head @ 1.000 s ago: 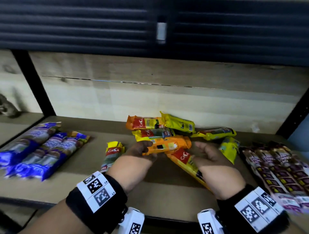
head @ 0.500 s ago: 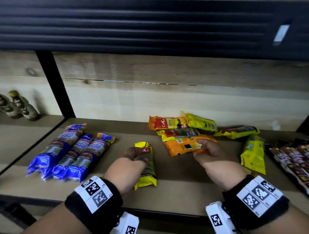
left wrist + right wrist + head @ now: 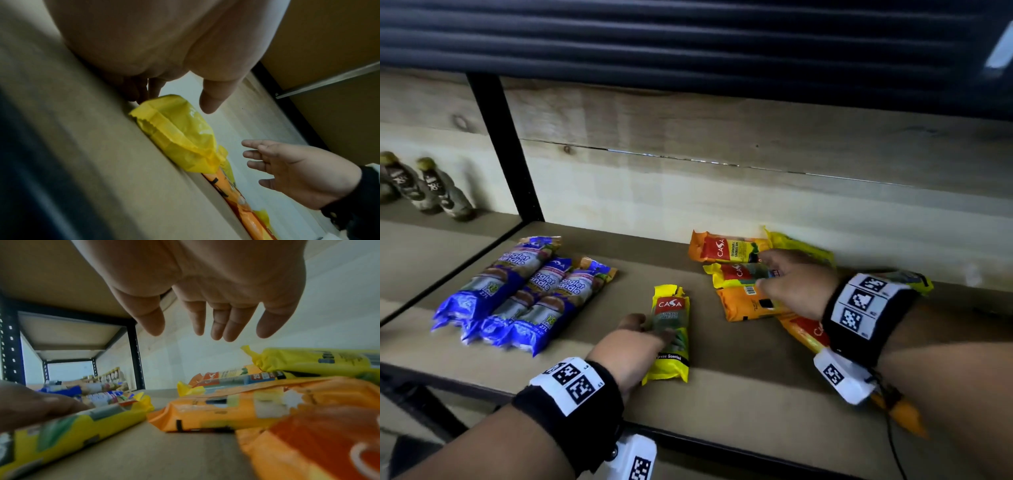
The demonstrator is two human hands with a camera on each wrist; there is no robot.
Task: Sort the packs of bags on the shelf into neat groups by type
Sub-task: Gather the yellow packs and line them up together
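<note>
A yellow CASA pack [image 3: 671,305] [image 3: 180,133] [image 3: 72,426] lies lengthwise on the shelf board [image 3: 592,349], apart from the others. My left hand [image 3: 650,330] [image 3: 174,100] [image 3: 41,405] rests its fingers on it, thumb lifted off. Right of it is a mixed pile: an orange pack [image 3: 726,250] at the back, a yellow one [image 3: 736,274], an orange one [image 3: 743,305] [image 3: 226,408] face down, another orange pack [image 3: 804,332] under my wrist. My right hand [image 3: 767,274] [image 3: 205,332] [image 3: 267,162] hovers over the pile, fingers straight, holding nothing. Three blue packs [image 3: 524,291] lie side by side at the left.
A black upright post [image 3: 506,150] divides this bay from the left one, where bottles [image 3: 431,188] stand. The wooden back wall [image 3: 722,192] is close behind the pile. More yellow packs [image 3: 801,246] lie behind my right hand. The black front edge [image 3: 722,448] runs below my wrists.
My left hand has brought the yellow pack down and left onto the board and loosened its hold. My right hand has let go of the orange pack and reached back over the pile.
</note>
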